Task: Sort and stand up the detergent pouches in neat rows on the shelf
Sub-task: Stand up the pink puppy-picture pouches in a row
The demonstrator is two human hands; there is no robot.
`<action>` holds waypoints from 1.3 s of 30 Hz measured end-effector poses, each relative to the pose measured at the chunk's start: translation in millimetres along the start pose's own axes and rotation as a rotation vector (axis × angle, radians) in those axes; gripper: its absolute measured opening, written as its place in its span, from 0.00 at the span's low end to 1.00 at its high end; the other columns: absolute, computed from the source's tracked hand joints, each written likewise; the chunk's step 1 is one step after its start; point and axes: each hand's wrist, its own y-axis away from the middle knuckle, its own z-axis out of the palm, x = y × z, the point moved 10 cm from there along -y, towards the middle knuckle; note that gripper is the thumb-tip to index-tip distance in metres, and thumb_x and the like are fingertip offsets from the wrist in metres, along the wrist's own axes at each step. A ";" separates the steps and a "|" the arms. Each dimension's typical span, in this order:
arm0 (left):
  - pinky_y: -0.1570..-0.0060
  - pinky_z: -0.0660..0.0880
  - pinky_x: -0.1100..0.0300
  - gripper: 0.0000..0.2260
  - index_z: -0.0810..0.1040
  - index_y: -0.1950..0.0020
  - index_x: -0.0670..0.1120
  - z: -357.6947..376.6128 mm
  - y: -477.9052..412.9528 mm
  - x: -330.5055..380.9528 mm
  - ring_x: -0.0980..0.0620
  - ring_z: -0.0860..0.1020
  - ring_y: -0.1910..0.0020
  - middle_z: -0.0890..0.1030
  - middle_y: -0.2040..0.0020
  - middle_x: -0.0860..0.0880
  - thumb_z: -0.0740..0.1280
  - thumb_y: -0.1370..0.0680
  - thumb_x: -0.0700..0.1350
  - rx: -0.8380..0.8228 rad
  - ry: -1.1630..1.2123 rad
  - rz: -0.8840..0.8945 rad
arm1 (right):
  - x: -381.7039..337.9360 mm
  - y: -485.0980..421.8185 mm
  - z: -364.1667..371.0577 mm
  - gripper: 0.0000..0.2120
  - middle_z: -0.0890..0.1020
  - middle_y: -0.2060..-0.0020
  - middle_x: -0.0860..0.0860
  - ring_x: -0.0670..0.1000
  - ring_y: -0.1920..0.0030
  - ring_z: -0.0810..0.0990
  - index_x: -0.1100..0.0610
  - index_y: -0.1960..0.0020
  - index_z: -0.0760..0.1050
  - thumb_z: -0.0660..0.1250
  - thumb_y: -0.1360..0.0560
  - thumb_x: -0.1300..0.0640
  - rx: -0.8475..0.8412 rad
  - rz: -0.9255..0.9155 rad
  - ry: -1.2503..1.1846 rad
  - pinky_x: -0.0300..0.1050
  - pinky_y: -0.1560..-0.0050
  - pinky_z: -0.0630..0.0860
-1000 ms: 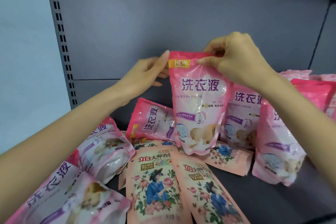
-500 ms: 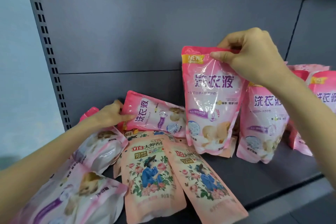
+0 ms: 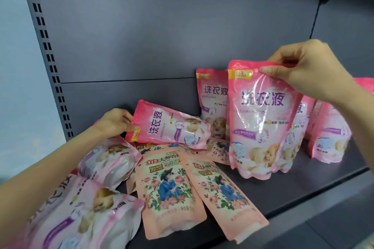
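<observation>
While the right hand [image 3: 311, 73] pinched the top seal of an upright pink glossy plastic detergent pouch [image 3: 263, 119], head view showed its base at or just above the dark grey metal shelf [image 3: 293, 194]; couldn't tell contact. The left hand [image 3: 115, 123] gripped the top end of a second pink pouch [image 3: 170, 129] lying on its side near the back panel. Hands were well apart, each clamped on its own pouch.

Done, by my read: standing pink pouches [image 3: 327, 139] grouped at right, plus one upright rear pouch [image 3: 212, 99] behind the held one.

Left to do: two flat pink pouches [image 3: 109, 166] at front left and two flat peach floral pouches [image 3: 168, 192] in the middle, with more peach ones partly buried. The peach row looked unstarted. Roughly a third through, I'd say.
</observation>
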 end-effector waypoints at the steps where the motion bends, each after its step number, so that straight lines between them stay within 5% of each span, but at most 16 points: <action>1: 0.62 0.70 0.63 0.11 0.77 0.53 0.39 -1.1 0.2 1.2 0.47 0.76 0.59 0.79 0.63 0.45 0.75 0.32 0.38 0.004 0.007 0.001 | 1.4 2.7 -2.1 0.06 0.82 0.71 0.47 0.47 0.66 0.80 0.51 0.62 0.80 0.71 0.31 0.49 -0.013 0.001 0.002 0.51 0.56 0.79; 17: 0.52 0.68 0.60 0.08 0.78 0.49 0.41 -11.2 -0.3 29.3 0.49 0.76 0.55 0.79 0.56 0.45 0.70 0.27 0.38 0.096 0.044 0.095 | 12.1 29.0 12.8 0.07 0.83 0.61 0.47 0.51 0.58 0.80 0.49 0.57 0.79 0.70 0.30 0.47 -0.048 0.002 0.210 0.51 0.56 0.78; 24: 0.56 0.69 0.59 0.03 0.76 0.52 0.42 -18.6 -0.7 56.9 0.50 0.74 0.58 0.75 0.62 0.48 0.67 0.25 0.38 0.166 0.035 0.165 | -26.6 37.7 37.4 0.10 0.82 0.53 0.48 0.55 0.50 0.78 0.53 0.48 0.77 0.70 0.27 0.51 0.107 -0.188 0.364 0.58 0.35 0.62; 28: 0.65 0.69 0.64 0.03 0.76 0.52 0.41 -24.5 -5.4 75.2 0.50 0.74 0.60 0.75 0.61 0.47 0.66 0.24 0.36 0.195 0.067 0.200 | -52.5 45.5 57.9 0.08 0.80 0.49 0.50 0.55 0.47 0.77 0.55 0.47 0.77 0.68 0.26 0.58 0.198 -0.326 0.375 0.61 0.32 0.57; 33: 0.74 0.70 0.72 0.02 0.77 0.54 0.42 -31.3 -10.6 106.6 0.54 0.74 0.67 0.75 0.66 0.51 0.66 0.25 0.36 0.192 0.069 0.293 | -86.9 44.3 84.5 0.14 0.79 0.46 0.50 0.52 0.45 0.75 0.56 0.44 0.77 0.58 0.25 0.55 0.169 -0.497 0.288 0.53 0.33 0.63; 39: 0.73 0.70 0.74 0.02 0.77 0.56 0.43 -35.5 -5.9 146.3 0.62 0.76 0.71 0.77 0.65 0.52 0.66 0.24 0.37 0.193 0.059 0.438 | -87.2 15.4 120.5 0.17 0.77 0.41 0.51 0.55 0.42 0.76 0.56 0.37 0.73 0.66 0.25 0.55 -0.040 -0.426 0.183 0.52 0.47 0.76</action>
